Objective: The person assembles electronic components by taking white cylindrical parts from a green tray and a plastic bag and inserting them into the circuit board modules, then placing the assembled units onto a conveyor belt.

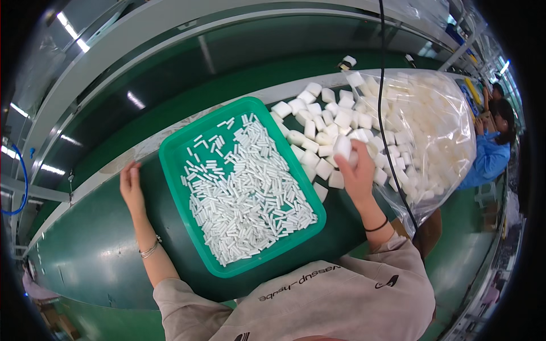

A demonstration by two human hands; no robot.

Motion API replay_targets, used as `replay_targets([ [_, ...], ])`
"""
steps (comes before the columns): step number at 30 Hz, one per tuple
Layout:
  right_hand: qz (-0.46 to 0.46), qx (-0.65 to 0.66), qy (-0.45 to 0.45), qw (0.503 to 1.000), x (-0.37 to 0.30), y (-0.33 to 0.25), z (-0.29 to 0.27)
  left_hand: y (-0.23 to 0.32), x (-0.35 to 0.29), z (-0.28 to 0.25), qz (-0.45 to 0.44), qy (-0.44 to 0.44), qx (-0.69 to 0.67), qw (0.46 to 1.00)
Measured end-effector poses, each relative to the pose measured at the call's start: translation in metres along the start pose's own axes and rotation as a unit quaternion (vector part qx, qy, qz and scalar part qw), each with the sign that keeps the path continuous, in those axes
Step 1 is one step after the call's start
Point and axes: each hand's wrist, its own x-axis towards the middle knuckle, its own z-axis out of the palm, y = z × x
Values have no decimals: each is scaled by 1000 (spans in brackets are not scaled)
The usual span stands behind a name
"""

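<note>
In the middle of the dark green work surface lies a green tray (170,170) filled with many small white cylinders (244,199). A loose pile of white, marshmallow-like foam blocks (311,126) covers the surface to its right. My right hand (362,176) is closed around one white foam block (342,146), held up over the pile. My left hand (132,190) is to the left of the tray and apart from it, fingers stretched out and nothing in them.
A clear plastic bag (441,131) with many more foam blocks lies at the right, its mouth toward the pile. A black cable (381,74) hangs down across it. Behind runs a pale rail (267,94) at the surface's edge. A person in blue (490,156) works at the far right.
</note>
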Motion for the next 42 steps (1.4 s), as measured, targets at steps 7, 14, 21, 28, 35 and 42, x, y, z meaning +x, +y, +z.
replay_targets([
  [7, -94, -26, 14, 995, 40, -11, 34, 52, -22, 30, 77, -148, 51, 985],
  [14, -255, -179, 9, 950, 42, -2, 31, 53, -19, 42, 30, -181, -17, 983],
  [21, 58, 381, 7, 923, 29, 9, 19, 60, -17, 44, 14, -174, -20, 984],
  [28, 194, 620, -65, 757, 28, -17, 6, 54, -21, 42, 18, -173, 11, 985],
  [35, 105, 270, -52, 956, 23, -10, 9, 61, -23, 46, 13, -172, 10, 985],
  [42, -34, 246, -55, 967, 11, -5, 18, 58, -21, 47, 12, -184, 15, 983],
])
